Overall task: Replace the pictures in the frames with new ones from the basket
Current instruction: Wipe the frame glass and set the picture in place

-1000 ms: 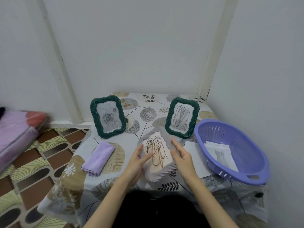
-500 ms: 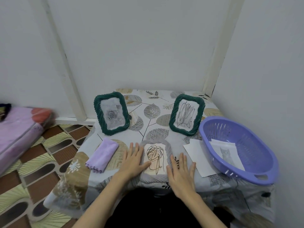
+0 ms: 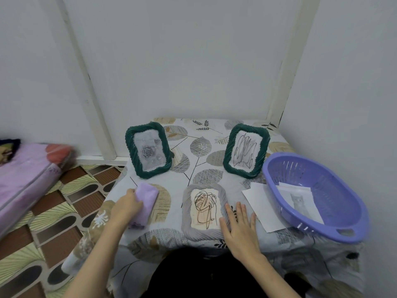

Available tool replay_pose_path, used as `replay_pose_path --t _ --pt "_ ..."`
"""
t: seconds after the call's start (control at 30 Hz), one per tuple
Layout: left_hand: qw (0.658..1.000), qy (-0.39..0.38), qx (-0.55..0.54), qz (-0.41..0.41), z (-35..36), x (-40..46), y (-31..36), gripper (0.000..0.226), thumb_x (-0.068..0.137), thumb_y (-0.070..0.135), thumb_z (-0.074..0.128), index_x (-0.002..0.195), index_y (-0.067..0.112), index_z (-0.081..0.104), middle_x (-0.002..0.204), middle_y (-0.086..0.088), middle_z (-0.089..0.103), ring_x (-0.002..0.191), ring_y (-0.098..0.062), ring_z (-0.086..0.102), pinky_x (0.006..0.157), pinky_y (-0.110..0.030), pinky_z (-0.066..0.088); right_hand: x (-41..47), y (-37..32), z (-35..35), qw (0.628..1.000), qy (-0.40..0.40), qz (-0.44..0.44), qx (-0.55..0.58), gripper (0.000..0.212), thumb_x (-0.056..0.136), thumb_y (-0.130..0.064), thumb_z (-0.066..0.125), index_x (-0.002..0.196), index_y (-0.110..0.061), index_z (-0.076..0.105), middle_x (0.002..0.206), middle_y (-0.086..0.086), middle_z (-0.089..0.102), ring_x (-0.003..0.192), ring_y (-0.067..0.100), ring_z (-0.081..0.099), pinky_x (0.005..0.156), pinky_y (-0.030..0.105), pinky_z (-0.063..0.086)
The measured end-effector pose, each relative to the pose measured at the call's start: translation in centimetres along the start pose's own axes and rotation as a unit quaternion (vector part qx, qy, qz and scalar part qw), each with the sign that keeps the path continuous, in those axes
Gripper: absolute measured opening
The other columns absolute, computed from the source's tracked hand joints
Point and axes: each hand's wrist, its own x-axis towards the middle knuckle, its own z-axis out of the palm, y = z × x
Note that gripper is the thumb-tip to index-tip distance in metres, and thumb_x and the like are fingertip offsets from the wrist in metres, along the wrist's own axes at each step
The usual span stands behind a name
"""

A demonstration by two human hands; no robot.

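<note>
Two hands, left hand (image 3: 126, 206) (on cloth (image 3: 144, 201))

a grey frame (image 3: 204, 211) lies flat near two upright green frames (image 3: 148, 149), beside a purple basket (image 3: 335, 224) holding pictures (image 3: 299, 201).

Home room: bedding (image 3: 28, 179), patterned floor mat (image 3: 64, 211), tablecloth-covered table (image 3: 193, 168).

Grey frame (image 3: 204, 211) flat on table (image 3: 176, 214), right hand (image 3: 240, 229) flat at its 3 o'clock edge. Left hand (image 3: 126, 208) grips lilac cloth (image 3: 145, 203) at frame's 9 o'clock. Purple basket (image 3: 335, 214) at 3 o'clock, holds prints.
</note>
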Motion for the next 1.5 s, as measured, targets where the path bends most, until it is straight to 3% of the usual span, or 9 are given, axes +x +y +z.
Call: replay_pose_path --t 0.23,0.33,0.5,0.63,0.8,0.97,1.1,1.33,1.5 --pt "0.934 -0.03 -0.351 0.059 -1.5 -3.4 3.3 0.047 0.075 0.01 0.067 0.119 0.017 0.054 0.103 -0.012 0.06 0.086 -0.028 0.056 0.069 -0.036 0.052 -0.3 -1.6 -1.4 0.969 0.088 -0.057 0.226 0.05 0.094 -0.037 0.041 0.141 -0.024 0.029 0.151 0.004 0.028 0.141 0.015 0.019 0.119 0.031 0.009" --pt "0.844 -0.108 -0.519 0.088 -0.6 -5.8 6.0 0.05 0.071 0.015 0.072 0.118 0.019 0.057 0.103 -0.008 0.065 0.086 -0.024 0.063 0.071 -0.037 0.053 -0.2 -5.2 -3.4 0.866 0.062 -0.042 0.495 0.038 0.093 -0.02 0.055 0.124 -0.038 0.043 0.121 0.001 0.057 0.102 0.011 0.059 0.088 0.022 0.049" --pt "0.768 -0.188 -0.605 0.1 2.0 -8.2 10.0 0.022 0.092 0.009 0.051 0.109 0.016 0.063 0.097 -0.001 0.069 0.082 -0.013 0.062 0.063 -0.024 0.053 1.7 -7.8 -5.2 0.684 -0.015 0.098 0.722 0.045 0.084 -0.011 0.065 0.125 -0.013 0.049 0.11 0.011 0.066 0.089 0.023 0.067 0.078 0.035 0.056" --pt "0.832 -0.13 -0.52 0.142 2.5 -7.3 9.4 0.019 0.092 0.01 0.052 0.105 0.021 0.062 0.092 0.001 0.062 0.077 -0.01 0.055 0.066 -0.021 0.048 2.5 -5.4 -6.4 0.784 0.108 0.102 0.603 0.05 0.079 -0.001 0.068 0.126 -0.003 0.052 0.109 0.012 0.066 0.093 0.024 0.064 0.085 0.038 0.053" --pt "0.894 -0.025 -0.421 0.15 3.6 -5.1 7.5 0.017 0.093 0.011 0.051 0.103 0.021 0.059 0.096 0.005 0.061 0.089 -0.017 0.054 0.075 -0.026 0.043 3.6 -2.0 -6.0 0.975 0.186 -0.102 0.063 0.046 0.083 -0.01 0.058 0.128 -0.015 0.054 0.083 0.012 0.052 0.072 0.029 0.052 0.062 0.036 0.045" --pt "0.929 -0.004 -0.281 0.242 5.7 -4.0 6.3 0.024 0.091 0.028 0.055 0.111 0.016 0.061 0.112 0.006 0.06 0.105 -0.013 0.055 0.099 -0.032 0.041 3.1 -0.7 -3.1 0.952 0.182 -0.229 -0.093 0.035 0.081 -0.052 0.044 0.09 -0.028 0.068 0.091 -0.014 0.069 0.069 0.018 0.053 0.064 0.03 0.03" --pt "0.931 -0.091 -0.123 0.332 5.8 -2.6 5.5 0.114 0.049 0.094 0.036 0.138 0.024 0.039 0.142 0.018 0.027 0.136 -0.007 0.02 0.114 -0.03 0.015 3.9 -0.2 -3.1 0.947 0.171 -0.25 -0.104 0.037 0.088 -0.048 0.034 0.108 -0.037 0.063 0.113 -0.011 0.066 0.076 0.02 0.055 0.068 0.034 0.037" --pt "0.91 -0.184 0.051 0.368 5.7 -1.9 4.6 0.143 0.031 0.097 0.039 0.148 0.028 -0.007 0.147 0.023 -0.016 0.14 -0.004 -0.016 0.116 -0.033 -0.012 5.4 0.3 -1.4 0.954 0.098 -0.248 -0.138 0.062 0.096 -0.052 0.004 0.126 -0.027 0.052 0.13 -0.002 0.058 0.083 0.017 0.043 0.063 0.026 0.051" --pt "0.91 -0.186 0.047 0.368 5.8 -2.0 4.6 0.144 0.031 0.096 0.041 0.148 0.028 -0.007 0.153 0.018 -0.014 0.14 -0.004 -0.017 0.116 -0.034 -0.012 6.8 -3.7 -1.5 0.975 0.037 -0.199 -0.095 0.08 0.082 -0.066 -0.011 0.139 -0.037 0.037 0.147 -0.004 0.039 0.109 0.032 0.045 0.09 0.04 0.037"
